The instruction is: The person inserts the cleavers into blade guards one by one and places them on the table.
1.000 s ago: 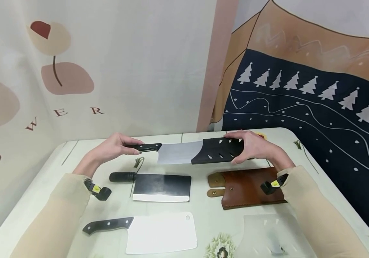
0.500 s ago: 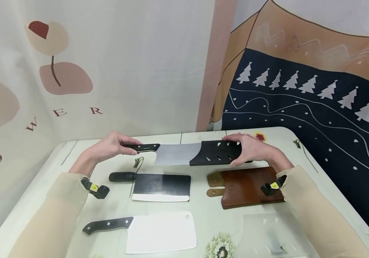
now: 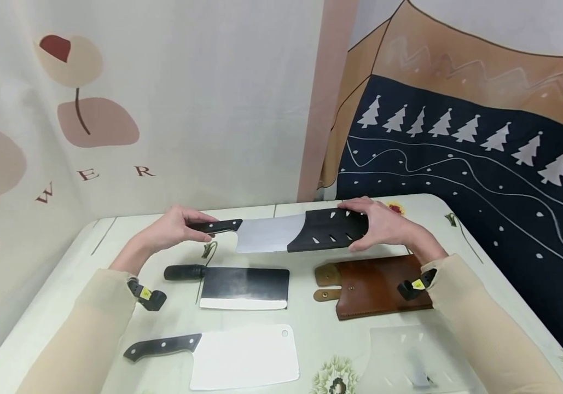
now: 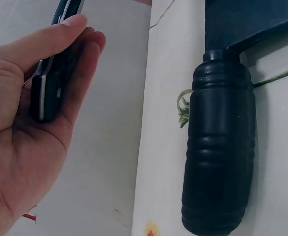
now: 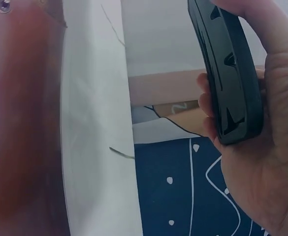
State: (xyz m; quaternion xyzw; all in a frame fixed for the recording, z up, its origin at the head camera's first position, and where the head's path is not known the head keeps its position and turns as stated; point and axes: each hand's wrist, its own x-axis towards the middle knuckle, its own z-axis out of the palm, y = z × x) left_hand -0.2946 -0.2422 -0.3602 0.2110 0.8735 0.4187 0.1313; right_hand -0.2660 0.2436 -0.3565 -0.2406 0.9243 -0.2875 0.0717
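A cleaver [image 3: 268,234] with a black riveted handle is held above the far part of the table. My left hand [image 3: 175,229] grips its handle, thumb on the near side, as the left wrist view also shows. A black slotted blade guard [image 3: 328,230] covers the right part of the blade; bare steel shows between guard and handle. My right hand [image 3: 382,223] holds the guard by its right end, thumb on one edge and fingers on the other. In the right wrist view the guard [image 5: 230,73] lies against the palm.
Nearer on the table [image 3: 138,312] lie a dark-bladed cleaver [image 3: 247,287] with a round black handle and a white-looking cleaver [image 3: 244,355]. At right are a brown leather sheath [image 3: 379,287] and a translucent blade guard [image 3: 409,361]. A curtain hangs behind.
Both hands keep their hold on the handle and the guard. Cleaver and guard dip slightly, then rise a little again; the bare stretch of blade looks about the same.
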